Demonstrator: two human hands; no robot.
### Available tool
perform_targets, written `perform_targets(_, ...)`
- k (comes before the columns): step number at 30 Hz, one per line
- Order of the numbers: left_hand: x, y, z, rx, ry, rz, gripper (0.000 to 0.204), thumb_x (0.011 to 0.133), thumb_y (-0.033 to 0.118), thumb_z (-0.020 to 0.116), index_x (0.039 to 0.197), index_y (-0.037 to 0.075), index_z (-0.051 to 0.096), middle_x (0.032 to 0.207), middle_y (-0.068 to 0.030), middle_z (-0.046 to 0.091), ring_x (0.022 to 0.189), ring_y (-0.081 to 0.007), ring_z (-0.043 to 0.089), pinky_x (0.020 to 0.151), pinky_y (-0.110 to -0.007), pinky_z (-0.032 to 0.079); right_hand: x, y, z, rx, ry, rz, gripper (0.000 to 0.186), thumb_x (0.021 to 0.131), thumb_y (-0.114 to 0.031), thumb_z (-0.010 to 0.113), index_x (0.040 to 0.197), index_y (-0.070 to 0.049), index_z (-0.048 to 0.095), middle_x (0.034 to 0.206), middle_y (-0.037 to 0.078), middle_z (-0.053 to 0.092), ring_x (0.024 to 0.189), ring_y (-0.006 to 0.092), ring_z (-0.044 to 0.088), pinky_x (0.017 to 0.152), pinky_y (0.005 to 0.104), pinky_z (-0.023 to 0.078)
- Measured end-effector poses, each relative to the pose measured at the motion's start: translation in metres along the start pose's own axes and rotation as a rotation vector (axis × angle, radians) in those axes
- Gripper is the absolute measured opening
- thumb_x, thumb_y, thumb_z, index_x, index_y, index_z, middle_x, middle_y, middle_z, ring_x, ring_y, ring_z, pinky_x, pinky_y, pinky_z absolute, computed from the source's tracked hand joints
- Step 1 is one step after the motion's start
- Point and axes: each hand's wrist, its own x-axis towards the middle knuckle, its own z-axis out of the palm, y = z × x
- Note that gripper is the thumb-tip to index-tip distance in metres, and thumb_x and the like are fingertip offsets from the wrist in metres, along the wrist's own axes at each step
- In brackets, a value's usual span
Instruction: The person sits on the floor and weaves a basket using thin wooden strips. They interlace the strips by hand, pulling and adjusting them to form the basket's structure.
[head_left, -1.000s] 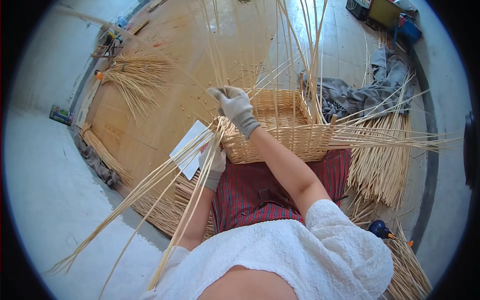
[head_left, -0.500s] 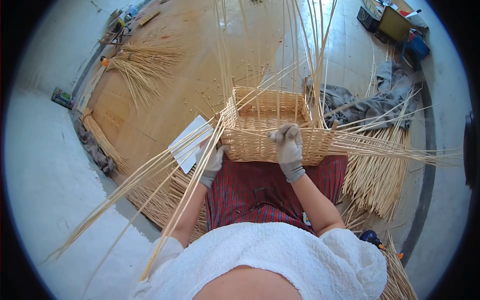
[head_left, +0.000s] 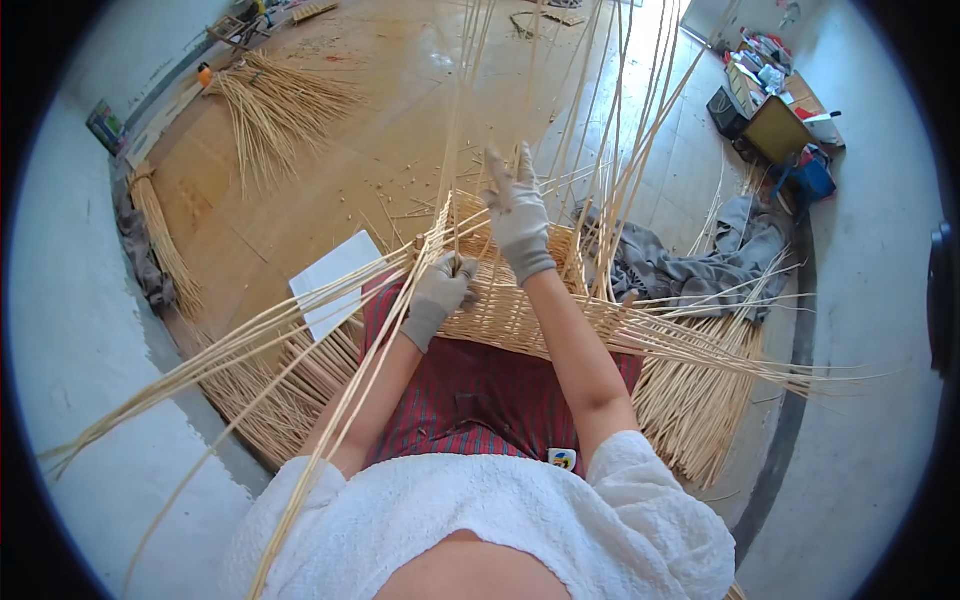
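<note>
A half-woven wicker basket rests tilted across my lap, its long uncut rods standing up from the far side and fanning out at both ends. My left hand, in a grey-white glove, is closed on the near wall's rim by the left corner. Bundled loose rods run out leftward past that wrist. Above the basket's opening, my gloved right hand is raised with fingers stretched upward and apart, among the upright rods. Whether a thin rod touches its fingers cannot be told.
A striped red cloth covers my lap. Cut rods lie in piles at left and a heap at right. Beside the basket are a white sheet and a grey cloth. Boxes with a blue container stand far right.
My right hand has left the near rim and risen up and forward over the basket, its fingers opening. My left hand has moved up to the rim. The view has shifted.
</note>
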Motion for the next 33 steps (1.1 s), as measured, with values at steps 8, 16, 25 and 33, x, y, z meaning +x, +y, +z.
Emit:
perform_targets(8, -0.011, 0.018, 0.000, -0.175, -0.017, 0.042, 0.023, 0.093, 0.013, 0.077, 0.095, 0.007, 0.055, 0.071, -0.0077, 0.066, 0.055, -0.0160, 0.065, 0.044, -0.032, 0.055, -0.150, 0.015, -0.074, 0.730, 0.216, 0.541, 0.025, 0.111, -0.020, 0.044, 0.132, -0.007, 0.045, 0.082, 0.008, 0.061, 0.081, 0.0215, 0.065, 0.087, 0.0418, 0.057)
perform_targets(16, -0.011, 0.018, 0.013, 0.162, 0.278, 0.032, 0.025, 0.095, 0.015, 0.073, 0.108, 0.009, 0.052, 0.078, -0.0108, 0.068, 0.050, -0.0186, 0.065, 0.041, -0.036, 0.049, -0.147, -0.033, -0.081, 0.833, 0.157, 0.686, 0.017, 0.107, -0.017, 0.055, 0.119, -0.005, 0.056, 0.097, 0.009, 0.066, 0.091, 0.0148, 0.065, 0.078, 0.0316, 0.055)
perform_targets(25, -0.019, 0.041, 0.066, 0.546, -0.235, -0.008, 0.028, 0.105, 0.031, 0.058, 0.117, 0.006, 0.061, 0.082, -0.0116, 0.070, 0.059, -0.0230, 0.068, 0.053, -0.038, 0.053, -0.104, 0.017, -0.126, 0.359, 0.051, 0.861, 0.032, 0.101, -0.004, 0.059, 0.132, -0.006, 0.051, 0.120, 0.011, 0.071, 0.107, 0.0182, 0.069, 0.085, 0.0283, 0.056)
perform_targets(33, -0.022, 0.048, 0.076, 0.339, -0.150, -0.059, 0.031, 0.101, 0.034, 0.065, 0.095, 0.004, 0.065, 0.060, -0.0057, 0.059, 0.043, -0.0152, 0.057, 0.045, -0.034, 0.050, -0.095, 0.066, -0.158, 0.279, 0.144, 0.236, 0.040, 0.103, -0.006, 0.049, 0.143, -0.006, 0.051, 0.119, 0.012, 0.070, 0.089, 0.0181, 0.068, 0.087, 0.0324, 0.056)
